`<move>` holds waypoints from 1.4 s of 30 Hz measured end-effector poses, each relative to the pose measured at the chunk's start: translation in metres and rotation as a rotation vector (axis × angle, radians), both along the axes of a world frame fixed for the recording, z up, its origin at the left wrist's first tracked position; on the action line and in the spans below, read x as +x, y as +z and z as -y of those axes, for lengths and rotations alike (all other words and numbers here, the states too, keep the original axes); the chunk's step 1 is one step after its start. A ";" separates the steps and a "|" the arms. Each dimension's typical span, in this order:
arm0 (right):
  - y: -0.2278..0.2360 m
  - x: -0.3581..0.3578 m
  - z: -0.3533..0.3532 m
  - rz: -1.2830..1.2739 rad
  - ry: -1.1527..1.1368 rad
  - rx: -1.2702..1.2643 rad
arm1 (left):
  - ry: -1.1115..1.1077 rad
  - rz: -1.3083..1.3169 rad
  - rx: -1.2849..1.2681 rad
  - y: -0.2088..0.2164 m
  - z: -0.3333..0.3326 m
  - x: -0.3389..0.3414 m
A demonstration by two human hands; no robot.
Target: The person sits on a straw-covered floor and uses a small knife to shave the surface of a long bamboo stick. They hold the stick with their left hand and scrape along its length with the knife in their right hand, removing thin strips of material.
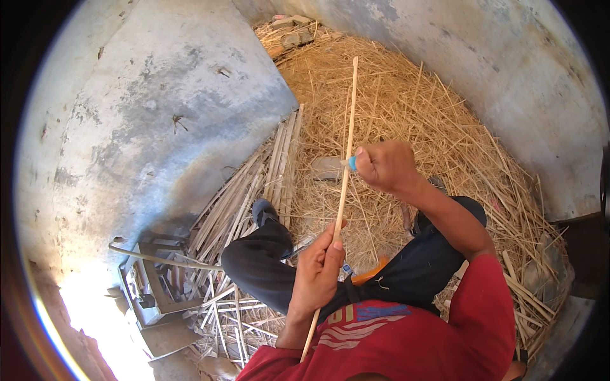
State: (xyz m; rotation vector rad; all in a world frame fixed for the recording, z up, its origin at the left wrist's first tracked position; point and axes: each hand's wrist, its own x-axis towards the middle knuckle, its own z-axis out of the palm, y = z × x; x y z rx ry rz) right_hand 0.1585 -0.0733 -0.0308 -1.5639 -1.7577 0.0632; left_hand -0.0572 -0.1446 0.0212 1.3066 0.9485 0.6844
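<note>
A long, pale, thin strip of split wood or bamboo (350,120) runs from beside my body up and away over the floor. My left hand (319,270) is closed around its lower part, the thumb lying along it. My right hand (385,166) makes a fist around a small tool with a blue part (352,163), which meets the strip about halfway up. Most of the tool is hidden in the fist. Beyond the strip shows a flat grey piece (326,167); whether it belongs to the tool I cannot tell.
Straw-like shavings (406,95) cover the floor between the walls. Long split strips (279,159) lie in a bundle at left. An open box-like frame (152,286) stands at lower left. An orange object (370,272) lies between my legs. Stones (295,37) sit at the far end.
</note>
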 end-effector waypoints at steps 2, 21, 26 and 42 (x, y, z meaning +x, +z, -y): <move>0.007 -0.006 0.001 -0.008 0.099 0.001 | 0.044 -0.004 0.002 -0.001 -0.004 -0.007; -0.030 0.023 -0.027 0.162 -0.146 -0.257 | -0.002 -0.018 0.001 -0.009 0.008 -0.012; -0.019 -0.022 0.012 0.077 0.116 -0.114 | 0.043 0.012 -0.041 -0.006 -0.002 -0.018; -0.006 -0.017 0.007 -0.022 0.151 -0.097 | 0.034 0.174 -0.222 -0.006 -0.008 -0.018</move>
